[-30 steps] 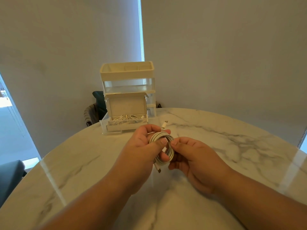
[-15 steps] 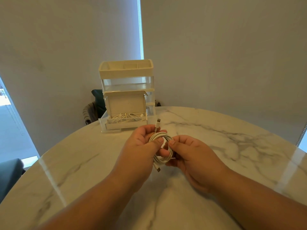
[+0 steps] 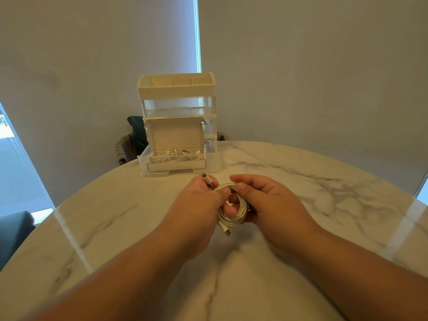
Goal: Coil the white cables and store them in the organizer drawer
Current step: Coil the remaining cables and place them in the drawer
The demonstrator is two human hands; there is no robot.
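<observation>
A coiled white cable hangs between both hands above the marble table. My left hand pinches the coil at its top, and one plug end sticks up past its fingers. My right hand grips the coil's right side with curled fingers. The other plug end dangles below the coil. Behind the hands stands a cream and clear organizer. Its bottom drawer is pulled out and holds other white cables.
A dark chair stands behind the table's far edge, beside the organizer. Another dark seat shows at the left edge. Window blinds fill the background.
The upper plug end has swung left, over my left hand's fingers. My right hand has shifted up along the coil's right side. The view moved slightly.
</observation>
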